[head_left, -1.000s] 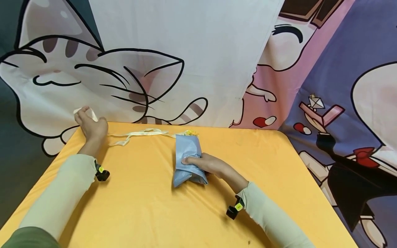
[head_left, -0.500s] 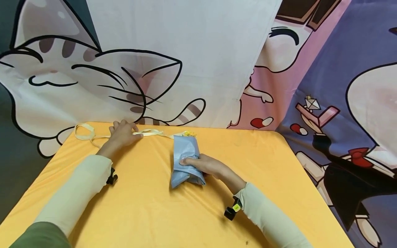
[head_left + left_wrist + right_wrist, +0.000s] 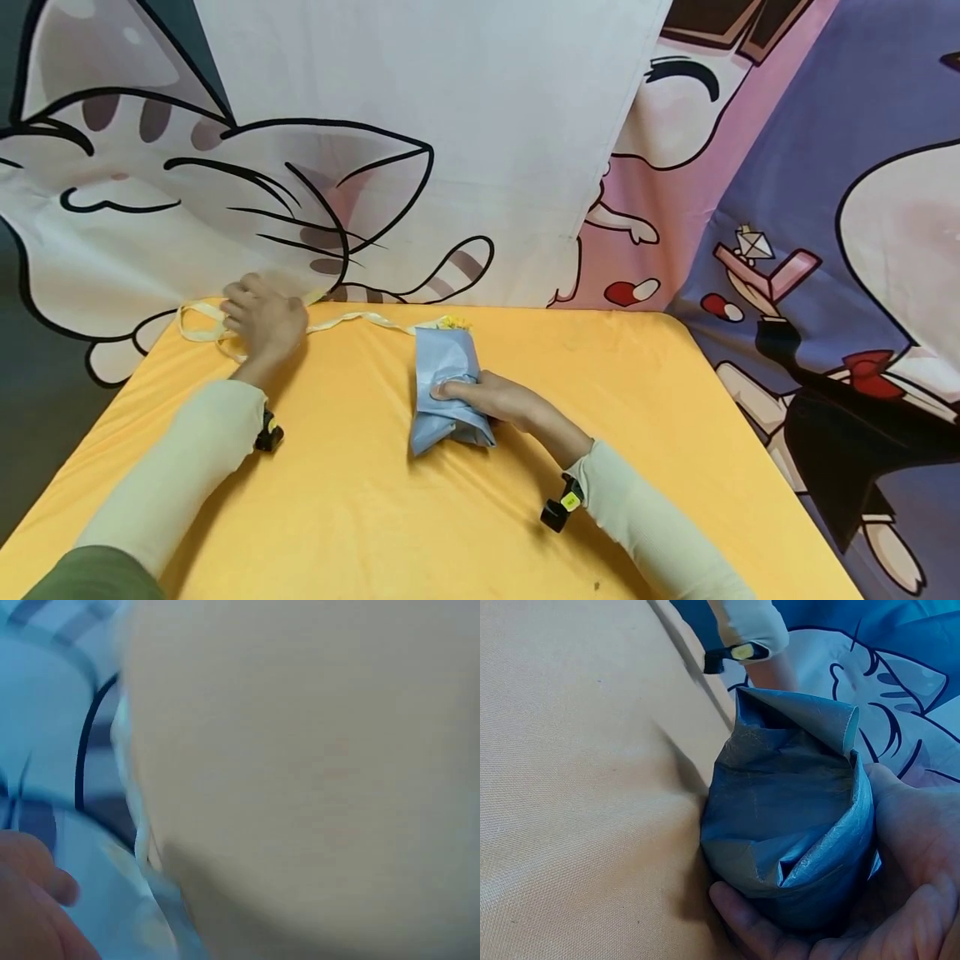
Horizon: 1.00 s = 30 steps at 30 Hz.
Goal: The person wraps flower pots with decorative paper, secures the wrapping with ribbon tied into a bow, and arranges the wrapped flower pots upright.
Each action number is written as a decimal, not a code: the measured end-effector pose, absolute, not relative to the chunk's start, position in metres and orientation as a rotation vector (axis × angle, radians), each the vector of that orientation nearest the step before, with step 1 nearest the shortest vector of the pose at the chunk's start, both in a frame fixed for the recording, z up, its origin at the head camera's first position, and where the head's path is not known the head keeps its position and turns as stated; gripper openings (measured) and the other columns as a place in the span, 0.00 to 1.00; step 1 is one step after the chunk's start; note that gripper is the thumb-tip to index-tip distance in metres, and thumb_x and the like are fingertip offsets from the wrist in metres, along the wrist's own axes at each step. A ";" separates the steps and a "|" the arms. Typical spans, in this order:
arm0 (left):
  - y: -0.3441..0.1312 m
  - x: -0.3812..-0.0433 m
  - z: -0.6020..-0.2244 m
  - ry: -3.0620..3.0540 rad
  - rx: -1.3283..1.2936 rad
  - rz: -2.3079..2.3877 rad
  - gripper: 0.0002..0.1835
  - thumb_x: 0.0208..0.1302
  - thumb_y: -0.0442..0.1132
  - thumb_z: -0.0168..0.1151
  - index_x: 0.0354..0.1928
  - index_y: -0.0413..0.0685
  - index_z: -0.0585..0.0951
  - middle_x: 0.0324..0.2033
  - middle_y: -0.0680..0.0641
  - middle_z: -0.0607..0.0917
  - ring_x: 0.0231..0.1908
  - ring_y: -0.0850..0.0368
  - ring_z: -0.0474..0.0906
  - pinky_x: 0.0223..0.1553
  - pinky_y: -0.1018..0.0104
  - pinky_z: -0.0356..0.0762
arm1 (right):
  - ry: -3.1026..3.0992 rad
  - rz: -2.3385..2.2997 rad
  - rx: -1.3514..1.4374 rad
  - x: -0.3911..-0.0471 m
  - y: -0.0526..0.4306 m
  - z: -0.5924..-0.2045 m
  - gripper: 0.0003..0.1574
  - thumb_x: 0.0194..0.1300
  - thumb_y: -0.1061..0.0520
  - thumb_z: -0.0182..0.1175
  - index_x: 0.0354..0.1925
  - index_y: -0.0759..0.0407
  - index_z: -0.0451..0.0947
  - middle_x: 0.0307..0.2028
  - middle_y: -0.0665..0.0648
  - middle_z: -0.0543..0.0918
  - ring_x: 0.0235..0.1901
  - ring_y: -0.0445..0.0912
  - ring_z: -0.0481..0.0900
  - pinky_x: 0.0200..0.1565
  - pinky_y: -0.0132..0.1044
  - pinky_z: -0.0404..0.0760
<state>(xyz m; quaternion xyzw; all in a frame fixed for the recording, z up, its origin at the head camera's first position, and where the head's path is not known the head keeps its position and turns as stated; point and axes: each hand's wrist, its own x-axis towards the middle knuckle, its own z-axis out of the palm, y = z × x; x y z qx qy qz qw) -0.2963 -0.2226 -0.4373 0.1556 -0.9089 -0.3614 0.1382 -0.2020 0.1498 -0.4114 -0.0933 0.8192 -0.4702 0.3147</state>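
Note:
A small bouquet wrapped in blue paper lies on the yellow-covered table, its yellow flowers peeking out at the far end. My right hand grips the wrap from the right, thumb on top; the right wrist view looks into the folded paper bottom. A pale yellow ribbon runs left from the flower end along the table's back edge and loops beyond my left hand. That hand is blurred by motion, with a lifted ribbon strand at its thumb side; the pinching fingertips are mostly hidden.
The yellow tablecloth has soft creases. Behind the back edge hangs a cloth printed with a cartoon cat, and a purple and pink printed cloth hangs at the right.
My left hand let the ribbon's far end down at the left, moved right to the ribbon nearer the bouquet, then back left with a strand lifted. My right hand keeps its grip.

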 end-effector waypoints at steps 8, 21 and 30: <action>-0.130 -0.243 -0.421 -2.892 -0.037 -1.929 0.52 0.78 0.81 0.49 0.65 0.31 0.75 0.42 0.39 0.86 0.32 0.52 0.82 0.32 0.61 0.84 | 2.156 -1.247 -0.250 -0.202 0.149 -0.409 0.35 0.75 0.29 0.65 0.52 0.58 0.82 0.41 0.52 0.90 0.42 0.43 0.86 0.49 0.34 0.83; -0.134 -0.307 -0.469 -2.957 -0.398 -0.966 0.19 0.86 0.45 0.61 0.66 0.40 0.83 0.55 0.35 0.83 0.47 0.42 0.79 0.49 0.48 0.81 | 2.185 -1.242 -0.239 -0.200 0.148 -0.413 0.36 0.73 0.28 0.66 0.54 0.59 0.83 0.44 0.54 0.89 0.46 0.44 0.85 0.52 0.35 0.82; -0.142 -0.362 -0.505 -2.699 -0.352 -1.290 0.11 0.82 0.46 0.62 0.46 0.46 0.86 0.38 0.46 0.84 0.38 0.52 0.77 0.43 0.57 0.77 | 2.194 -1.242 -0.212 -0.199 0.147 -0.411 0.36 0.72 0.28 0.66 0.51 0.59 0.83 0.44 0.53 0.88 0.45 0.44 0.85 0.51 0.35 0.82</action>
